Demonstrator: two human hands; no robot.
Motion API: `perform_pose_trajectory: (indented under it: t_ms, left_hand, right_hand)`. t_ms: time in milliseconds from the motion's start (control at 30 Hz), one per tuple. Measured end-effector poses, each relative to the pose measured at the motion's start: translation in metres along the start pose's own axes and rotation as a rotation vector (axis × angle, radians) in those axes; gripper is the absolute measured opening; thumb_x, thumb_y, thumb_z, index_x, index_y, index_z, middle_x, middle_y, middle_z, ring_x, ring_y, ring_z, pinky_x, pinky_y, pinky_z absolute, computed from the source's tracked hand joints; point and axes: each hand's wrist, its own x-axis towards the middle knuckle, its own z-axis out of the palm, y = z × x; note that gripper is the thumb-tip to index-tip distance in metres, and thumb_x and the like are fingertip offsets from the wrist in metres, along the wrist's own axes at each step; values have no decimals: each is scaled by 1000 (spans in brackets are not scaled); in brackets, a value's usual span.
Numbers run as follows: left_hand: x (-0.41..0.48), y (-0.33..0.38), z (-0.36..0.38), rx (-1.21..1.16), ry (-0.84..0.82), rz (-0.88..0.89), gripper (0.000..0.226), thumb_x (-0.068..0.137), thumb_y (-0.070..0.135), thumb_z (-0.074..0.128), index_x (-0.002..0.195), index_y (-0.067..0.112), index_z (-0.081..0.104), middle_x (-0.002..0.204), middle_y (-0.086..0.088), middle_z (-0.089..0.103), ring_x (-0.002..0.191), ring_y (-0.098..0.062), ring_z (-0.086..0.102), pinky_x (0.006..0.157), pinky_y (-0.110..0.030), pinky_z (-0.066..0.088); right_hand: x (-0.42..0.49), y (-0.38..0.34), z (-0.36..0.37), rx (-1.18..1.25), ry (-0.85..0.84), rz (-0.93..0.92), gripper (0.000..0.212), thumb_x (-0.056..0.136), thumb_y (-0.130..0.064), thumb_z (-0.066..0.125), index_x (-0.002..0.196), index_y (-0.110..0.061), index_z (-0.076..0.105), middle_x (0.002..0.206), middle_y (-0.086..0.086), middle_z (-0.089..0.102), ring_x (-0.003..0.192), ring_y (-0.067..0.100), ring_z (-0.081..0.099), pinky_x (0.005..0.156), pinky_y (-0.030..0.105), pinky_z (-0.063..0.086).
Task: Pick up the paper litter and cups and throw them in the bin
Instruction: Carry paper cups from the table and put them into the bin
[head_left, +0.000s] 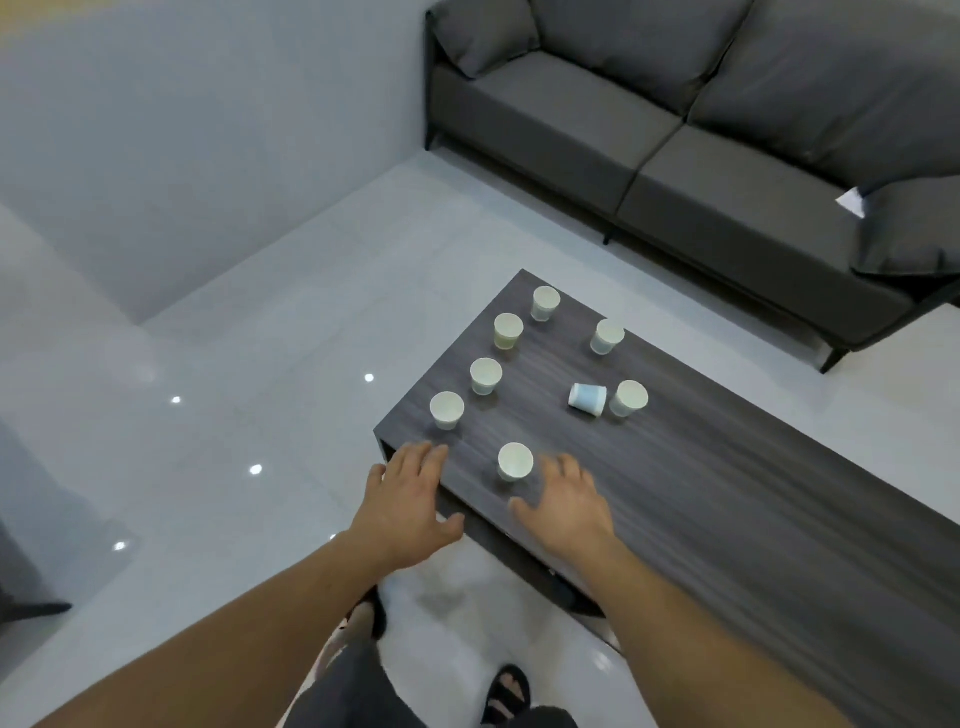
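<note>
The nearest cup (515, 461) stands upright by the table's (727, 493) near edge, close to its left corner, between our left hand (410, 499) and right hand (563, 501), both open and empty. We judge a hasty grab could knock it off that edge.

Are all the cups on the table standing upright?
No: one pale blue cup lies on its side on the table, right beside an upright cup.
</note>
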Motion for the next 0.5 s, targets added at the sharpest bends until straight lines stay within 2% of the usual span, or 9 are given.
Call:
perform_pose_trajectory:
  t_ms: [200,367,500]
  left_hand:
    - [92,-62,22,-30,-141,139,86,78,61,47,149,23,17,153,4,19,142,-15,15,114,-38,21]
    - [143,-99,62,-55,-300,183,85,79,57,51,149,23,18,154,3,20,142,-16,17,115,-37,22]
    - [166,-109,92,-92,-373,183,85,80,54,55,150,22,17,154,3,22,142,-16,18,115,-37,22]
  right_hand:
    - [85,-21,27,50,-53,202,84,87,-57,56,152,-27,13,160,3,12,143,28,19,111,44,33]
    - [140,-20,73,43,-134,306,88,85,-56,61,151,-28,11,158,3,10,138,32,26,104,44,40]
    - [175,-12,106,68,-128,340,92,82,-51,67,151,-29,10,158,3,7,135,36,30,100,45,41]
